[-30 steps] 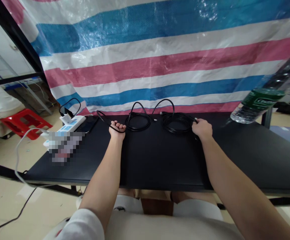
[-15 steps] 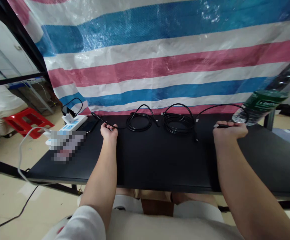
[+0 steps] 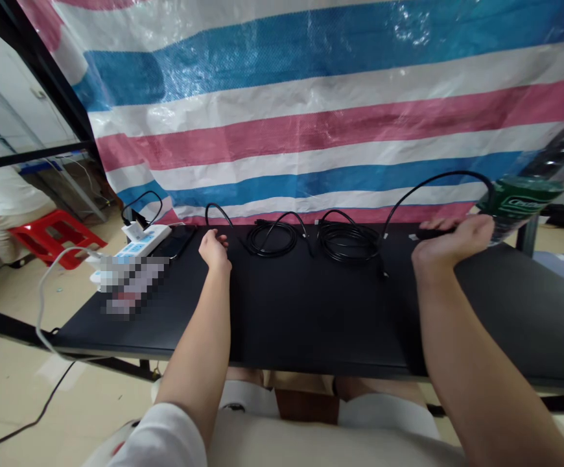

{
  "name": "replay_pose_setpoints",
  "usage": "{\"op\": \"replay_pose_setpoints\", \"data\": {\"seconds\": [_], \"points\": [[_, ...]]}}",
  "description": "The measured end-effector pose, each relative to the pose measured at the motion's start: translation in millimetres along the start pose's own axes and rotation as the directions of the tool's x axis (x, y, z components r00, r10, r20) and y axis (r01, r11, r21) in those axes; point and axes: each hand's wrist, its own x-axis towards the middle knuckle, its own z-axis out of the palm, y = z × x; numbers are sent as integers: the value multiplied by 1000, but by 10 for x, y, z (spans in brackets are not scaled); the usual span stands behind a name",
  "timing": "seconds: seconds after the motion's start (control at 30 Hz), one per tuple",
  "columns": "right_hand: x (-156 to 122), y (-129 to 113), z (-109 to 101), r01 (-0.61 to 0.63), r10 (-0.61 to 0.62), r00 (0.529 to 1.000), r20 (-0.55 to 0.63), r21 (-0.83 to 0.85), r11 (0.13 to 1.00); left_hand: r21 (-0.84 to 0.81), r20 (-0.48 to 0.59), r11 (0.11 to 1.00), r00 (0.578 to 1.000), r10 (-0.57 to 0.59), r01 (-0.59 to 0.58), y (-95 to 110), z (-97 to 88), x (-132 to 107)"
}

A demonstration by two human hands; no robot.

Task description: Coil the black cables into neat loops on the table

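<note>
Two coils of black cable lie towards the back of the black table [image 3: 311, 318], a smaller left coil [image 3: 289, 245] and a fuller right coil [image 3: 347, 241]. My left hand [image 3: 214, 248] is closed left of the smaller coil, and a short bend of its cable [image 3: 220, 209] rises behind the fingers. At the right, my right hand [image 3: 452, 241] is closed around the other cable's end, with the fingers partly hidden behind the palm. From there the cable arches [image 3: 437, 175] back down to the fuller coil. A plug end [image 3: 383, 272] lies in front of that coil.
A white power strip [image 3: 141, 243] with plugs and a dark phone [image 3: 179, 241] lie at the left. A large water bottle [image 3: 525, 194] leans behind my right hand. Striped sheeting [image 3: 301, 136] hangs along the back. A red stool [image 3: 56, 237] and a seated person are beyond the left side.
Cable now bends up behind my left hand, where it ran low before. My right hand has turned and lifted slightly, and its cable arches higher.
</note>
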Motion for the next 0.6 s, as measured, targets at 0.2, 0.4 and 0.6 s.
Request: {"op": "replay_pose_setpoints", "data": {"seconds": [0.2,0.4,0.6], "points": [[-176,-58,94,136,-121,984,128,-110,985,190,20,966,985,173,-174,-99,4,8],[-421,164,-49,232,20,880,474,-467,854,399,77,881,967,243,-253,-157,-56,73],[-624,348,-72,376,215,760,613,-685,624,489,113,830,962,247,-270,-120,-27,-48]]}}
